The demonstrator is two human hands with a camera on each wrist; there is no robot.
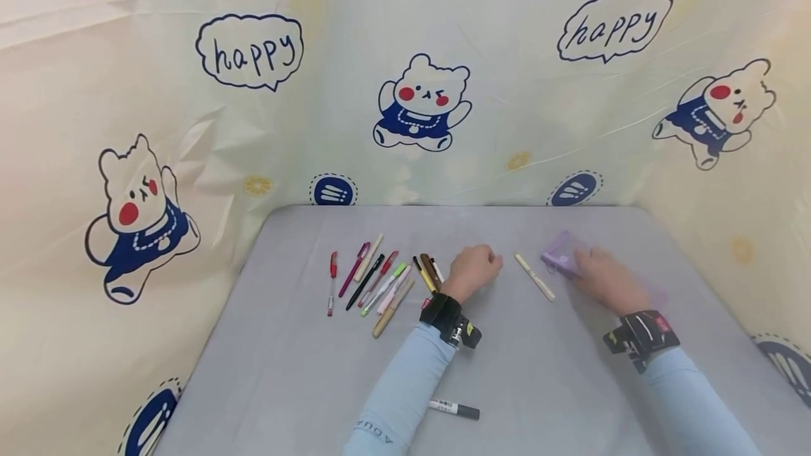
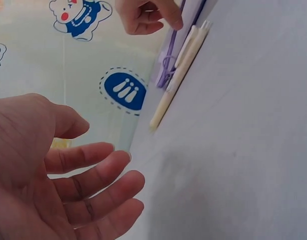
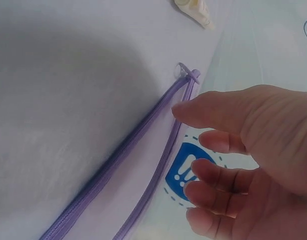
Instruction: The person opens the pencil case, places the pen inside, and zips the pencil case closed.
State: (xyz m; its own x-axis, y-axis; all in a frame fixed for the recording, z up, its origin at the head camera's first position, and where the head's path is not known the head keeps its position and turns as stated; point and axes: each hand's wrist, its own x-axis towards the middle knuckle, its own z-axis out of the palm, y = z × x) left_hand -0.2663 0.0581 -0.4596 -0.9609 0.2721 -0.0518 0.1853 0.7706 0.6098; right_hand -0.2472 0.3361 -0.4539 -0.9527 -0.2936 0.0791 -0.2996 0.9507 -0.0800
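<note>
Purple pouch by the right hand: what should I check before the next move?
1. Purple pouch mouth open: ok, its zipper edges stand apart in the right wrist view.
2. Right grip firm on it: cannot tell; the thumb overlaps one edge, but contact is unclear.
3. Left grip free: ok, empty with fingers relaxed.
4. Cream pen in plain sight: ok, lying between the left grip and the pouch.
5. Gray-capped marker fully visible: not ok, partly hidden behind the left sleeve.
</note>
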